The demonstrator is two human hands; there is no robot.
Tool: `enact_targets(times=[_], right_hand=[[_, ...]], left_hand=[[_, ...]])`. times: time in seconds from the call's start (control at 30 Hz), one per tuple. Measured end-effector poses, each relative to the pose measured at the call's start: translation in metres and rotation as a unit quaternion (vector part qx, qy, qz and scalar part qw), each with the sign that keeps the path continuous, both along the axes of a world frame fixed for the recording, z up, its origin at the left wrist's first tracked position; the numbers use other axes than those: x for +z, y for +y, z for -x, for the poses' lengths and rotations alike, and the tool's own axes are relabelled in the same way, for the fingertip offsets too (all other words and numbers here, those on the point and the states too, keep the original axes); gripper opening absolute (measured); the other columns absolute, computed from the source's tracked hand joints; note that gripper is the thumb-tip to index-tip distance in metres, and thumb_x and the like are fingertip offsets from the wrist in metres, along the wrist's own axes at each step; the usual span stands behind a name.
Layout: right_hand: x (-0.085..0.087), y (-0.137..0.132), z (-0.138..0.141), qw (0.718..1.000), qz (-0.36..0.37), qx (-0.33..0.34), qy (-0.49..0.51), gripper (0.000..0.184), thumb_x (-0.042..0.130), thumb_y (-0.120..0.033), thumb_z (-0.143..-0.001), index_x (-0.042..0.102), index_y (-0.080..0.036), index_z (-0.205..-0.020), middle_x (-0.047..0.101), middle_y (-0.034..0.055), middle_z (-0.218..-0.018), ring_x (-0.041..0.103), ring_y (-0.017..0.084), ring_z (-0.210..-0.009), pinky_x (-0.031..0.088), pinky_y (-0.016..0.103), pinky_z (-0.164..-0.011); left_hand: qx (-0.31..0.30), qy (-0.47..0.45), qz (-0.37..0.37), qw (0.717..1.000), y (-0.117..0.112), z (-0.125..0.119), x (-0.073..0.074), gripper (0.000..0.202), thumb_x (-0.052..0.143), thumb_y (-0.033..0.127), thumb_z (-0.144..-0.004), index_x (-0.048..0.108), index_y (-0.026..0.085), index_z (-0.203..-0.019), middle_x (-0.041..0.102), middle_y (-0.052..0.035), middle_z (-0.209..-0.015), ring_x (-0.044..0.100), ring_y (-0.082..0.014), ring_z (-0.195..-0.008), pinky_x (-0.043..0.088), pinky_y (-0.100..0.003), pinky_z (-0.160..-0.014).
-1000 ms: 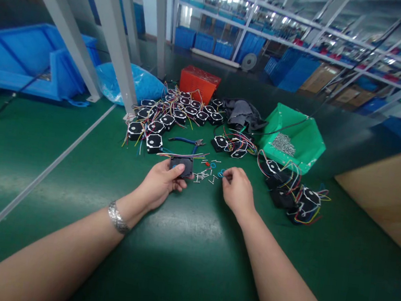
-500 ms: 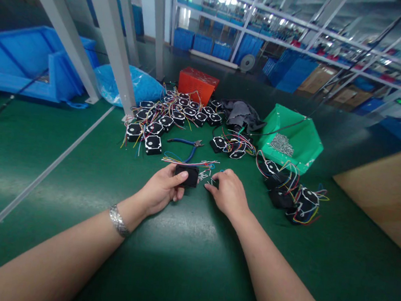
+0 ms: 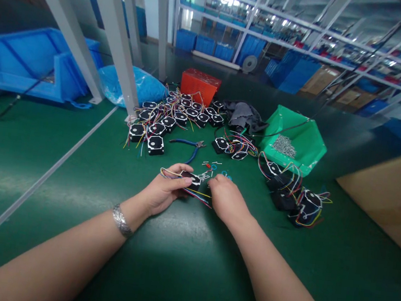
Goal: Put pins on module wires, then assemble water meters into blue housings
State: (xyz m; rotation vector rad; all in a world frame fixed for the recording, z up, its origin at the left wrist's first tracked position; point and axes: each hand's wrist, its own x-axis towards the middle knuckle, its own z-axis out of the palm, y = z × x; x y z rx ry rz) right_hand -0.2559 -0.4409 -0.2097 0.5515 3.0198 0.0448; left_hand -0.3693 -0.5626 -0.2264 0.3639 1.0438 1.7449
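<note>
My left hand (image 3: pixel 169 188) is closed around a small black square motor (image 3: pixel 192 180) with a white edge on its face. Its coloured wires (image 3: pixel 197 196) trail out to the right, below the motor. Just right of it, my right hand (image 3: pixel 227 197) has its fingers curled and pressed together; what they hold, if anything, is hidden. Loose screws (image 3: pixel 205 175) lie on the green surface between and beyond the hands, along with small blue rings (image 3: pixel 214 167) and a red bit. Blue-handled cutting pliers (image 3: pixel 193 150) rest a little farther off.
Many wired black motors (image 3: pixel 169 123) are heaped at the back left, below a red box (image 3: pixel 200 86). More motors (image 3: pixel 310 201) lie at right, near a green bin (image 3: pixel 295 142) of screws. A dark cloth (image 3: pixel 244 116), blue bag (image 3: pixel 131 87) and grey posts (image 3: pixel 121 40) stand around.
The motor has been turned over in my left hand, so its white-edged face shows and its wires hang toward me. My right hand's fingers have curled in, closer to the motor.
</note>
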Motion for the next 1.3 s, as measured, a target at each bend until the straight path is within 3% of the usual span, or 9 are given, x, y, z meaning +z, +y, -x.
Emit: enact_targets(times=[0.17, 0.33, 0.47, 0.53, 0.63, 0.7, 0.83, 0.97, 1.3], right_hand=[[0.01, -0.01, 0.0, 0.999, -0.012, -0.004, -0.032, 0.023, 0.034, -0.004, -0.078, 0.054, -0.012, -0.085, 0.055, 0.0127, -0.082, 0.054, 0.02, -0.07, 0.038, 0.028, -0.057], [0.0, -0.004, 0.001, 1.0, 0.017, -0.014, 0.017, 0.023, 0.037, -0.002, -0.073, 0.055, -0.012, -0.082, 0.056, 0.0124, -0.08, 0.054, 0.02, -0.071, 0.04, 0.029, -0.061], [-0.016, 0.01, 0.003, 0.972, 0.154, -0.068, 0.166, 0.017, 0.045, -0.005, -0.068, 0.057, -0.014, -0.076, 0.057, 0.0067, -0.079, 0.054, 0.016, -0.074, 0.041, 0.027, -0.066], [-0.021, 0.013, 0.004, 0.915, 0.297, -0.127, 0.241, 0.012, 0.05, -0.009, -0.067, 0.057, -0.015, -0.075, 0.057, 0.0027, -0.072, 0.053, 0.013, -0.065, 0.042, 0.026, -0.061], [-0.023, 0.013, 0.004, 0.766, 0.524, -0.176, 0.329, 0.009, 0.058, -0.02, -0.064, 0.055, -0.015, -0.072, 0.055, -0.0017, -0.059, 0.051, 0.01, -0.053, 0.042, 0.025, -0.055], [-0.02, 0.01, 0.004, 0.675, 0.61, -0.181, 0.372, 0.016, 0.064, -0.024, -0.06, 0.054, -0.015, -0.069, 0.055, -0.0026, -0.057, 0.052, 0.01, -0.051, 0.043, 0.024, -0.055], [-0.013, 0.001, 0.004, 0.6, 0.652, -0.187, 0.424, 0.02, 0.071, -0.022, -0.053, 0.057, -0.014, -0.064, 0.057, -0.0025, -0.06, 0.052, 0.008, -0.052, 0.043, 0.023, -0.055], [-0.011, -0.002, 0.005, 0.603, 0.644, -0.178, 0.436, 0.017, 0.071, -0.021, -0.051, 0.058, -0.015, -0.059, 0.057, -0.0025, -0.061, 0.049, 0.007, -0.052, 0.041, 0.022, -0.051], [-0.014, -0.001, 0.001, 0.753, 0.512, -0.148, 0.386, 0.016, 0.062, -0.02, -0.059, 0.063, -0.017, -0.075, 0.057, -0.0013, -0.063, 0.053, 0.01, -0.058, 0.044, 0.024, -0.058]], left_hand=[[0.007, -0.014, -0.001, 1.0, 0.001, 0.0, -0.001, 0.032, 0.067, 0.009, -0.059, 0.057, 0.015, -0.088, 0.06, -0.0009, -0.078, 0.056, -0.0114, -0.069, 0.045, -0.023, -0.064], [-0.004, -0.016, -0.018, 1.0, 0.001, 0.001, -0.004, 0.048, 0.068, 0.002, -0.055, 0.058, 0.018, -0.099, 0.062, -0.0004, -0.084, 0.058, -0.0098, -0.074, 0.045, -0.021, -0.07], [0.002, -0.026, -0.01, 1.0, 0.002, 0.003, -0.004, 0.051, 0.068, 0.002, -0.055, 0.057, 0.018, -0.102, 0.064, -0.0017, -0.085, 0.06, -0.0115, -0.073, 0.048, -0.025, -0.07], [0.006, -0.028, -0.007, 1.0, 0.002, 0.003, -0.003, 0.052, 0.068, 0.002, -0.055, 0.058, 0.018, -0.103, 0.064, -0.0019, -0.085, 0.06, -0.0113, -0.072, 0.049, -0.025, -0.07], [0.011, -0.031, -0.003, 0.999, 0.002, 0.003, -0.004, 0.053, 0.068, 0.001, -0.055, 0.058, 0.019, -0.104, 0.064, -0.002, -0.086, 0.06, -0.0115, -0.072, 0.049, -0.026, -0.071], [0.009, -0.034, -0.001, 0.999, 0.002, 0.003, -0.004, 0.053, 0.068, 0.002, -0.055, 0.058, 0.019, -0.104, 0.064, -0.0026, -0.087, 0.061, -0.0127, -0.074, 0.05, -0.028, -0.072], [0.001, -0.031, 0.004, 0.999, 0.002, 0.002, -0.003, 0.052, 0.069, 0.001, -0.053, 0.06, 0.018, -0.101, 0.065, -0.003, -0.086, 0.061, -0.0133, -0.074, 0.05, -0.027, -0.069], [0.003, -0.033, 0.005, 0.999, 0.001, 0.002, -0.002, 0.05, 0.07, 0.0, -0.049, 0.063, 0.016, -0.096, 0.065, -0.0021, -0.08, 0.06, -0.0114, -0.069, 0.049, -0.023, -0.065], [0.014, -0.042, 0.005, 0.999, 0.002, 0.004, -0.002, 0.052, 0.07, -0.001, -0.049, 0.063, 0.018, -0.097, 0.065, -0.0013, -0.08, 0.06, -0.0117, -0.069, 0.05, -0.024, -0.064]])
